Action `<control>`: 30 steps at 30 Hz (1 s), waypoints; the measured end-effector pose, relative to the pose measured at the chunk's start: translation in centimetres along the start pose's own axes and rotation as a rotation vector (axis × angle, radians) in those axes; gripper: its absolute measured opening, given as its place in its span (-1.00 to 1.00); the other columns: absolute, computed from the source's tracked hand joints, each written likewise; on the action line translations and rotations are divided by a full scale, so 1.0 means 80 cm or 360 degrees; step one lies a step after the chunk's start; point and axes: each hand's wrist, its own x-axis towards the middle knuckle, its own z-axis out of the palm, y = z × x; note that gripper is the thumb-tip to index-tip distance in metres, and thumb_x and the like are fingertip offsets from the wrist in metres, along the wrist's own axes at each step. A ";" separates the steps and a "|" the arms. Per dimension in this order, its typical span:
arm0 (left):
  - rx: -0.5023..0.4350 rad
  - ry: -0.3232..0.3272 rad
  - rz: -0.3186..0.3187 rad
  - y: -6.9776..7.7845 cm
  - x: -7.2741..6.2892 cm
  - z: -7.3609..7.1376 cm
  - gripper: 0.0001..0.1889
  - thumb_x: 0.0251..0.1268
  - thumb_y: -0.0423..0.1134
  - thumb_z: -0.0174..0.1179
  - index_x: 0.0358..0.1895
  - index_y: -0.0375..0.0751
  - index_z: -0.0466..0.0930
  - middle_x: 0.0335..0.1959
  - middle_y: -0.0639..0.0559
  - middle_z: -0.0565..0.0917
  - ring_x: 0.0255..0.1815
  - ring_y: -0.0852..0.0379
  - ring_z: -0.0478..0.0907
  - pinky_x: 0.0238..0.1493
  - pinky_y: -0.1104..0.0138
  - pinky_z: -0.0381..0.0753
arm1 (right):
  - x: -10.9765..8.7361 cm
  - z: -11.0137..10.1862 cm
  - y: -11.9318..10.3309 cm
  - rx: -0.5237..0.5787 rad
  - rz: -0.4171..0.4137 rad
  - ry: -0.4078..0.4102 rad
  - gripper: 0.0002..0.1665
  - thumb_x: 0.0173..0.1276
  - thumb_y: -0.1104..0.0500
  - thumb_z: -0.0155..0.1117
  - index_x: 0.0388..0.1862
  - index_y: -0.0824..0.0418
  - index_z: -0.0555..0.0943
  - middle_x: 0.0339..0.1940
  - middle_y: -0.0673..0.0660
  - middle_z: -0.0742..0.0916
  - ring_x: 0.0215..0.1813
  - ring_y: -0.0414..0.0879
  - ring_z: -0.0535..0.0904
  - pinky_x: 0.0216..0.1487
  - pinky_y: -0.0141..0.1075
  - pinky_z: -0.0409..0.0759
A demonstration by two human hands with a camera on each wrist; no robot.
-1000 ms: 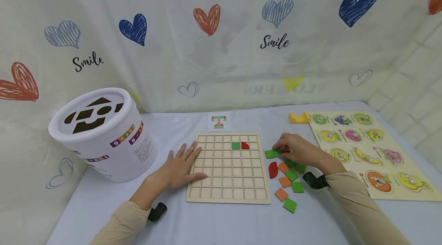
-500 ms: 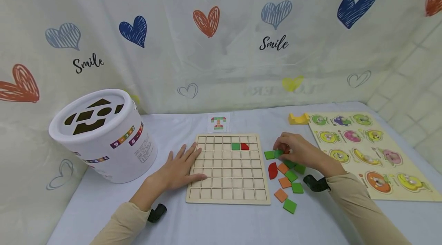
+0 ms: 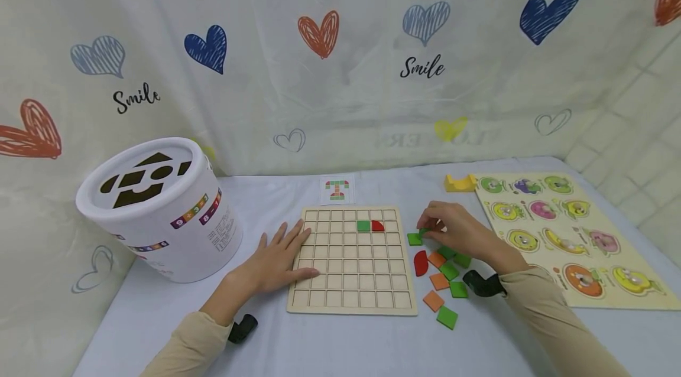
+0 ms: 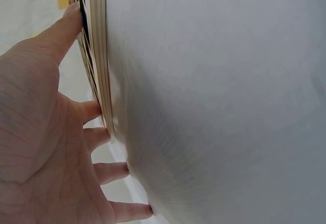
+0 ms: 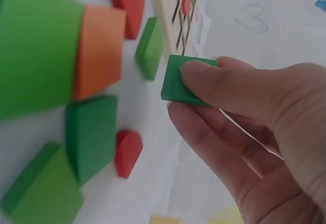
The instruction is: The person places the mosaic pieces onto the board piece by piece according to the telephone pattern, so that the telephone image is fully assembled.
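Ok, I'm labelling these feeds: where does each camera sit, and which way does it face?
Head: on the head, facing forward and down at the grid board; left hand, right hand and sleeves show.
Left wrist: on that wrist, facing the board's edge and cloth; left hand shows, apparently some of the right too.
Right wrist: on that wrist, facing a pinched green tile and loose tiles; right hand shows.
Head and right wrist share the green tile and board.

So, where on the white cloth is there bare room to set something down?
Free: the back cloth between the white tub and the card; between the card and the yellow block; and in front of the grid board, between the sleeves. Crowded: right of the board, where loose tiles lie close together under and near the right hand.
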 end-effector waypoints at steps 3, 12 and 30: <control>-0.0003 0.0008 0.0001 0.000 0.001 0.001 0.03 0.43 0.45 0.06 0.72 -0.14 0.00 0.75 -0.13 -0.12 0.71 -0.35 -0.23 0.47 -0.48 -0.17 | 0.010 0.004 -0.008 0.0009 -0.0037 0.0039 -0.75 0.18 0.52 0.53 -0.24 0.25 0.74 -0.26 0.02 0.70 -0.21 -0.10 0.71 -0.12 -0.19 0.74; 0.0016 -0.0007 -0.0013 0.002 0.001 0.000 0.03 0.44 0.45 0.05 0.72 -0.14 0.00 0.75 -0.13 -0.11 0.71 -0.36 -0.22 0.48 -0.48 -0.16 | 0.047 0.030 -0.032 0.0118 -0.0181 0.0047 -0.75 0.24 0.55 0.46 -0.16 0.33 0.76 -0.25 0.09 0.70 -0.15 -0.03 0.73 -0.05 -0.17 0.74; 0.0043 -0.0017 -0.0024 0.000 0.000 0.000 0.01 0.45 0.45 0.04 0.72 -0.12 -0.01 0.75 -0.12 -0.11 0.71 -0.36 -0.21 0.48 -0.47 -0.13 | 0.117 0.083 -0.047 0.0274 -0.0297 -0.0027 -0.81 0.35 0.45 0.44 -0.08 0.37 0.78 -0.18 0.17 0.75 -0.11 0.01 0.72 -0.09 -0.31 0.73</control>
